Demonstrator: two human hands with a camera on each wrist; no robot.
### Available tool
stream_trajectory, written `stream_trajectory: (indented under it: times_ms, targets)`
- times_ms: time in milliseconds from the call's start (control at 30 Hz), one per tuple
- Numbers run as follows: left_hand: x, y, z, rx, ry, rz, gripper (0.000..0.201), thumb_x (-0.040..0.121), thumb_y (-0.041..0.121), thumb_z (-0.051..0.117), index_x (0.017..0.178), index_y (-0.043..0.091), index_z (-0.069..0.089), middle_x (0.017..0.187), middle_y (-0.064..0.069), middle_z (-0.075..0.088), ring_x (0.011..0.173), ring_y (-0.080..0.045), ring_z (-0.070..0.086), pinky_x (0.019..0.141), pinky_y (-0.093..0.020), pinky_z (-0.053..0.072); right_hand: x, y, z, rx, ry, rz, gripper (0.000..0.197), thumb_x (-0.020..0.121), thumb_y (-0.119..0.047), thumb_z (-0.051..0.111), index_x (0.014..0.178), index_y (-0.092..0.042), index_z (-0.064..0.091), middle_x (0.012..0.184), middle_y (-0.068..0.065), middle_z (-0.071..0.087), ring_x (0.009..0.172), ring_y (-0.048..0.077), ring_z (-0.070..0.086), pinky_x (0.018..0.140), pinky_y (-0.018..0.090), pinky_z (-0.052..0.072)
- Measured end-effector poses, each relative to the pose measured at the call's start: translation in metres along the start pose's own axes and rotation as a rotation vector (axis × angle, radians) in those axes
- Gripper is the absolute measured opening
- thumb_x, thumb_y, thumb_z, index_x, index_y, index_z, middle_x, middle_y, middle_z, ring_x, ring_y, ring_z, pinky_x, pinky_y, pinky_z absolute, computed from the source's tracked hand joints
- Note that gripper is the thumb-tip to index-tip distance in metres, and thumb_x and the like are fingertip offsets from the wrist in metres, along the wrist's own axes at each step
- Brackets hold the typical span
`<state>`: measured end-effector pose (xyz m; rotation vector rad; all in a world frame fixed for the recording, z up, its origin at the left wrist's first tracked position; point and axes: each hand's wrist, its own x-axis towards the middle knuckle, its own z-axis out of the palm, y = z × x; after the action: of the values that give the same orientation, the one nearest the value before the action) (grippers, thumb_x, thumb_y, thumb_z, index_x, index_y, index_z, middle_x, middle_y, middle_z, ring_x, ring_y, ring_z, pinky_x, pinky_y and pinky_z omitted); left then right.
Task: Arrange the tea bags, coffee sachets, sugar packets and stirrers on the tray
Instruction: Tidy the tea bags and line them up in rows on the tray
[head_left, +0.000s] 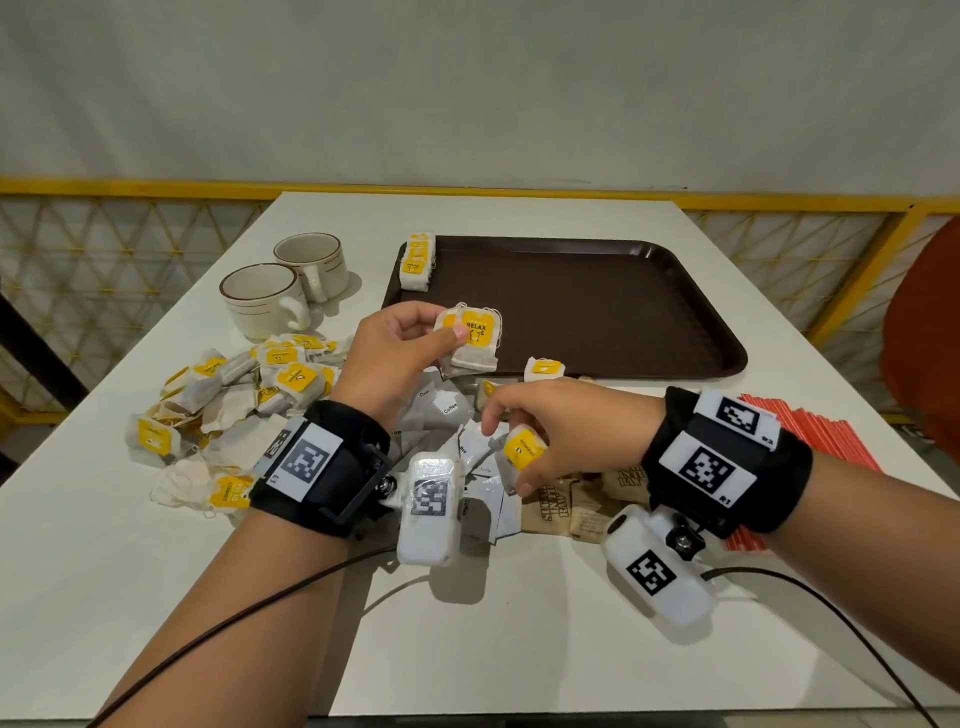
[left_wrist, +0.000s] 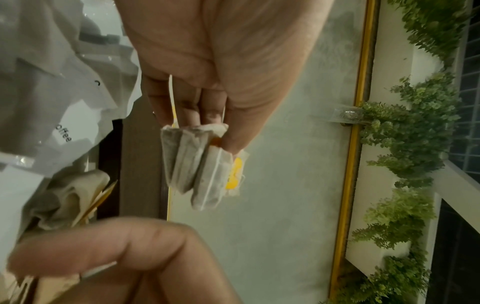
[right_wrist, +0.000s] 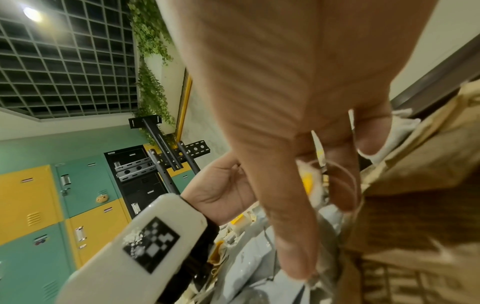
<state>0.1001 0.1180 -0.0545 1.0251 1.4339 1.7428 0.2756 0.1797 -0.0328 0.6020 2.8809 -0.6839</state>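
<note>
My left hand (head_left: 395, 353) pinches a small stack of tea bags (head_left: 470, 340) above the near-left edge of the brown tray (head_left: 597, 306). My right hand (head_left: 550, 421) pinches one tea bag (head_left: 523, 449) over the coffee sachets (head_left: 447, 408). More tea bags stand in a row (head_left: 417, 260) at the tray's far-left corner. A loose tea bag heap (head_left: 234, 405) lies left, near two cups (head_left: 285, 286). Brown sugar packets (head_left: 566, 501) and red stirrers (head_left: 810, 431) lie under and beyond my right wrist.
</note>
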Motion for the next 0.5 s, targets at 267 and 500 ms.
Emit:
stream_trajectory:
  times_ms: [267,500]
  targets:
    - [-0.001,0.0,-0.001,-0.004,-0.03,0.02,0.01,0.079,0.003,0.071,0.087,0.009,0.068,0.075,-0.001,0.071,0.063,-0.012,0.059,0.06,-0.017,0.051,-0.006,-0.003,-0.027,0.416,0.148,-0.139,0.017,0.081,-0.008,0.073,0.096,-0.014,0.066,0.085,0.001,0.067,0.074,0.006,0.06,0.075,0.025,0.052]
    - [-0.002,-0.001,0.002,0.036,-0.095,0.02,0.016,0.077,0.0,0.07,0.083,0.015,0.069,0.076,-0.001,0.072,0.072,-0.014,0.065,0.071,-0.03,0.055,0.0,-0.002,-0.042,0.802,0.403,-0.125,0.019,0.079,0.002,0.07,0.094,-0.009,0.065,0.084,0.007,0.066,0.072,0.011,0.064,0.063,0.022,0.055]
